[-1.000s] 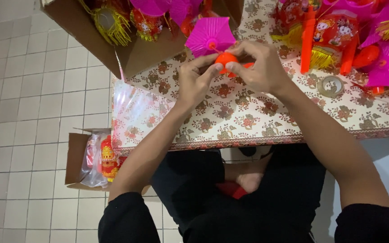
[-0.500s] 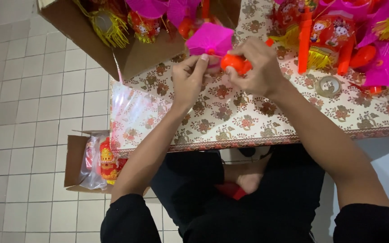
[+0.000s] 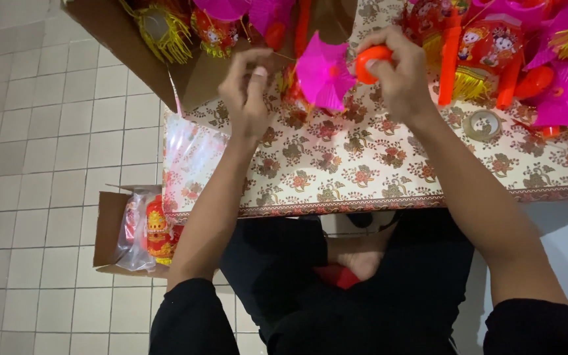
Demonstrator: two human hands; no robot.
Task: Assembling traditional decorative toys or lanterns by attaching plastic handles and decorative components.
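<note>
Head view, the only one: the person sits at a table under a flowered cloth (image 3: 363, 171), and both arms reach to its far edge. The right hand (image 3: 399, 79) pinches an orange cap (image 3: 371, 58) between the thumb and the curled fingers, lifted off the cloth. A pink paper fan (image 3: 323, 75) is just left of the cap, between the two hands, and its edge seems to touch the cap. The left hand (image 3: 248, 92) is left of the fan with its fingertips pressed together. A thin line seems to run from them toward the fan, but I cannot tell if they really hold it. Behind the left hand, on the far left, an open carton (image 3: 133, 59) holds tasselled lanterns. On the far right lies a pile of red and pink lanterns (image 3: 494, 46), and near it a tape roll (image 3: 482, 125). Clear bags (image 3: 192, 158) hang over the near left edge, above a small box (image 3: 110, 223) on the tiled floor. I judge the step in hand to be joining the cap to the fan. A next move would call for a steady fan and the cap lined up with its centre.
</note>
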